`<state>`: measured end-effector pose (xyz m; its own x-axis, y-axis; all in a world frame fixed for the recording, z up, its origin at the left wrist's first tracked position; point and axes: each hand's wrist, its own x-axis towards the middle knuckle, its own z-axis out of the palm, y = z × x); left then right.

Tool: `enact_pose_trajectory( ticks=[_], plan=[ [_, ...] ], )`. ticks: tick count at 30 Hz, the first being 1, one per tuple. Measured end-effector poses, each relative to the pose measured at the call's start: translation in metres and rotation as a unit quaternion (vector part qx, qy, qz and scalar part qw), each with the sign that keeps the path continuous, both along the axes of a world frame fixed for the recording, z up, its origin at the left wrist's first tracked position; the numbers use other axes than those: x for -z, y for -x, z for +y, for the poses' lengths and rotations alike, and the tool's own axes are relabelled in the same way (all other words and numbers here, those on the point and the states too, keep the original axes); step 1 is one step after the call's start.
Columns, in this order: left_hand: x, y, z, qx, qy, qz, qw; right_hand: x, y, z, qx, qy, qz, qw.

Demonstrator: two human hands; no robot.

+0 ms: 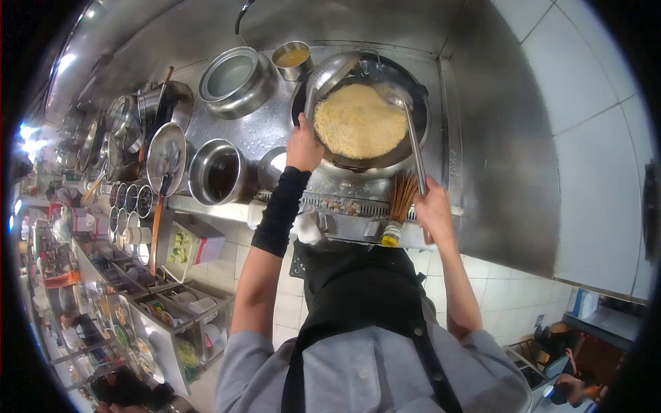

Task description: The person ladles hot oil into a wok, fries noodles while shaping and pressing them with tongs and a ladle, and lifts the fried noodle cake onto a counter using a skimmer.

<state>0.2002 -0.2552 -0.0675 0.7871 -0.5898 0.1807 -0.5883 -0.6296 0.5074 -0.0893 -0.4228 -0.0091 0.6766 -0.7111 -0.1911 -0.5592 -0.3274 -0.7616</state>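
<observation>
A wok (421, 124) on the stove holds a mound of pale yellow noodles (361, 122). At its left rim, my left hand (304, 148) is closed around the handle of a perforated skimmer (337, 72), whose bowl tilts over the wok's far left side. My right hand (434, 212) grips the metal handle of a ladle (413, 141) that slants down into the wok. The ladle's head touches the far right of the noodles and is partly hidden. Beside my right hand stands a bamboo wok brush (401, 199) with a yellow-ended handle.
Left of the wok are a large pot (231, 79), a small pot of yellow liquid (292, 56) and a pot of dark liquid (219, 171). A strainer (166, 155) and several seasoning cups (132, 199) lie farther left. A metal wall (506, 151) closes the right side.
</observation>
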Motion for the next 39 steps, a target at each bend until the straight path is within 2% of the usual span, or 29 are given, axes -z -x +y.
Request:
enact_pose_trajectory(
  ticks=[2, 4, 7, 10, 13, 16, 19, 25, 26, 29, 30, 32, 35, 36, 39],
  plan=[
    [0.004, -0.005, 0.003, -0.019, 0.002, 0.009, 1.0, 0.021, -0.017, -0.025, -0.041, 0.085, -0.031, 0.995],
    [-0.001, -0.007, 0.0, -0.043, -0.007, -0.002, 0.999, 0.005, -0.049, -0.036, -0.024, -0.02, -0.028, 0.999],
    [0.005, -0.016, -0.004, -0.035, 0.004, 0.033, 0.999, 0.04, -0.084, -0.071, -0.064, 0.047, -0.058, 0.995],
    [0.011, -0.023, -0.014, -0.036, -0.04, 0.039, 0.998, 0.028, -0.091, -0.076, -0.091, 0.029, -0.004, 0.995],
    [0.008, -0.018, -0.017, -0.017, -0.049, 0.047, 0.998, 0.017, -0.08, -0.068, -0.09, -0.002, 0.025, 0.996],
    [0.018, -0.017, -0.011, 0.012, -0.024, 0.006, 1.0, 0.041, -0.062, -0.065, -0.096, 0.083, 0.002, 0.992],
    [0.013, -0.013, -0.004, 0.043, -0.028, -0.007, 0.999, 0.012, -0.045, -0.045, -0.068, 0.008, 0.032, 0.997],
    [-0.004, -0.004, 0.026, 0.072, -0.043, -0.036, 0.996, 0.019, -0.002, -0.019, -0.041, 0.037, 0.026, 0.998],
    [-0.009, 0.0, 0.032, 0.068, -0.048, -0.042, 0.996, 0.018, 0.004, -0.013, -0.036, 0.071, -0.017, 0.997],
    [-0.021, 0.012, 0.044, 0.031, -0.02, -0.027, 0.999, 0.033, 0.002, -0.016, -0.014, 0.102, -0.009, 0.995],
    [-0.018, 0.015, 0.046, 0.02, 0.012, -0.048, 0.999, 0.039, -0.004, -0.023, -0.013, 0.066, -0.02, 0.998],
    [-0.016, 0.022, 0.05, -0.006, 0.04, -0.003, 0.999, 0.048, -0.029, -0.043, -0.013, -0.004, -0.045, 0.999],
    [-0.022, 0.04, 0.055, -0.045, 0.099, 0.027, 0.994, 0.011, -0.063, -0.038, -0.01, -0.06, 0.004, 0.998],
    [-0.023, 0.047, 0.058, -0.055, 0.131, 0.031, 0.989, 0.022, -0.07, -0.047, -0.056, 0.016, 0.009, 0.998],
    [-0.035, 0.062, 0.059, -0.106, 0.193, 0.079, 0.972, 0.049, -0.086, -0.057, -0.1, 0.094, -0.048, 0.989]
  ],
)
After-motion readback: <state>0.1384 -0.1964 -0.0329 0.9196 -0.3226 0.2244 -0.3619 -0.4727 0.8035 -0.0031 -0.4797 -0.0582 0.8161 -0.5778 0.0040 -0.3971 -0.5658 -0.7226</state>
